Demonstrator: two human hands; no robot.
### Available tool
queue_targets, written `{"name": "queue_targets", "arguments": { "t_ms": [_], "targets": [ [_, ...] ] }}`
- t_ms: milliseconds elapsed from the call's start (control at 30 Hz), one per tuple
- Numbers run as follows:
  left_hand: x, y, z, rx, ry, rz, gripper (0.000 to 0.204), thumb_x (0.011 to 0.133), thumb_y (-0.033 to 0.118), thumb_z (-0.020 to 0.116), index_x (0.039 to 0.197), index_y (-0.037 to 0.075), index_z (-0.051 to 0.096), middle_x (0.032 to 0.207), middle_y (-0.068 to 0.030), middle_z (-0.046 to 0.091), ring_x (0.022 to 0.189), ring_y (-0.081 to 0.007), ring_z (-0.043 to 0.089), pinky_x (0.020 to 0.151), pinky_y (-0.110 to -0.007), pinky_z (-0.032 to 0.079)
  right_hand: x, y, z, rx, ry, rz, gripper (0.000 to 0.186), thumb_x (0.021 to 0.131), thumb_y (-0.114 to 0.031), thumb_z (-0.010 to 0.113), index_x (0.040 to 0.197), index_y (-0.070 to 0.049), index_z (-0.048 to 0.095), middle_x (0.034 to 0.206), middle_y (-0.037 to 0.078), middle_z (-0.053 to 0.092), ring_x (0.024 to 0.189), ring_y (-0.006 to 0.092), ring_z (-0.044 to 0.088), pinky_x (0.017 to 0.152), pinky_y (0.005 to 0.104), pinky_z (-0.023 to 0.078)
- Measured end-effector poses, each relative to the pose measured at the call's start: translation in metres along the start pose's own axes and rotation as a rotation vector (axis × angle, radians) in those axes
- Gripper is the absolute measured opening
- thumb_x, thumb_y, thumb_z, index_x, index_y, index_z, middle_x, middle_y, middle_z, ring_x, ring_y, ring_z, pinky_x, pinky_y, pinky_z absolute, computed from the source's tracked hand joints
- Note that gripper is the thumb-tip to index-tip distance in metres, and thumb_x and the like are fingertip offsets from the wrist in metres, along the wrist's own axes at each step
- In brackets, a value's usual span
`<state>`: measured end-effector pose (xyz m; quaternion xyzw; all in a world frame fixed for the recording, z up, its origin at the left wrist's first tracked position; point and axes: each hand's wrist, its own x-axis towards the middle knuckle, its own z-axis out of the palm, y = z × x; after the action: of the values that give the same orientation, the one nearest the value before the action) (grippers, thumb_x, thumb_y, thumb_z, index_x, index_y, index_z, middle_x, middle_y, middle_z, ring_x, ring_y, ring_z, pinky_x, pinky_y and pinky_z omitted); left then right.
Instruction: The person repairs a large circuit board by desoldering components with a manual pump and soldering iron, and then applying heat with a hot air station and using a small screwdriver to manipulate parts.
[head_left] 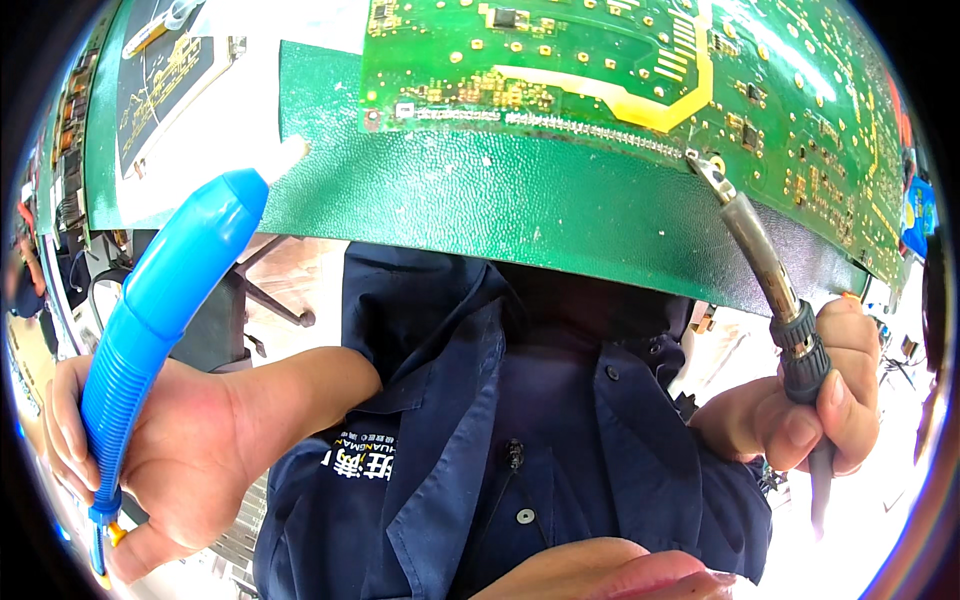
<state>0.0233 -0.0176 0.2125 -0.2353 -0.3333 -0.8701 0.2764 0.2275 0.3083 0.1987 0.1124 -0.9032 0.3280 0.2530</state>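
Note:
My left hand [190, 440] is wrapped around a blue desoldering pump [165, 300]. The pump points up and to the right, its pale nozzle [295, 148] over the green mat and apart from the board. My right hand [840, 400] grips a soldering iron [765, 260] by its dark collar. The iron's tip [700, 165] touches or nearly touches the near edge of a large green circuit board [600, 85], at the right end of a long row of shiny solder joints [590, 132].
Under the board lies a textured green mat [400, 200], whose front edge runs close to my body. A dark board or panel [170, 90] rests on white material at the far left, with a yellowish tube-like item [150, 35] beside it. Dark boards [70, 140] are stacked at the left rim.

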Motion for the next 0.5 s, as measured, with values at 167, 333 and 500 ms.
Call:
{"name": "queue_targets", "arguments": {
  "t_ms": [167, 333, 500],
  "targets": [
    [0.001, 0.001, 0.000, 0.000, -0.008, -0.001, 0.063, 0.090, 0.070, 0.056, 0.072, 0.010, 0.052, 0.071, -0.0078, 0.056, 0.066, -0.0187, 0.059, 0.067, -0.032, 0.047, -0.002, 0.001, 0.003, -0.011, -0.019, 0.002, 0.027, 0.102, -0.031, 0.053, 0.116, -0.007, 0.057, 0.063, 0.007, 0.051, 0.055, 0.0192, 0.044, 0.051, 0.0358, 0.031],
    [0.002, 0.000, -0.006, 0.014, -0.065, 0.026, 0.051, 0.086, 0.055, 0.067, 0.075, 0.008, 0.051, 0.075, -0.0076, 0.056, 0.069, -0.0176, 0.059, 0.075, -0.030, 0.047, -0.002, 0.000, 0.010, -0.058, 0.038, -0.003, 0.026, 0.102, -0.029, 0.053, 0.116, -0.007, 0.056, 0.063, 0.007, 0.051, 0.056, 0.0188, 0.045, 0.051, 0.0354, 0.032],
    [0.004, 0.000, -0.010, 0.012, -0.121, 0.023, 0.043, 0.082, 0.043, 0.074, 0.077, 0.006, 0.051, 0.077, -0.0072, 0.056, 0.072, -0.0168, 0.060, 0.079, -0.029, 0.048, -0.005, 0.003, 0.016, -0.020, 0.096, -0.013, 0.025, 0.102, -0.027, 0.053, 0.116, -0.006, 0.056, 0.063, 0.008, 0.053, 0.056, 0.0193, 0.047, 0.051, 0.0361, 0.034]
  ]
}}
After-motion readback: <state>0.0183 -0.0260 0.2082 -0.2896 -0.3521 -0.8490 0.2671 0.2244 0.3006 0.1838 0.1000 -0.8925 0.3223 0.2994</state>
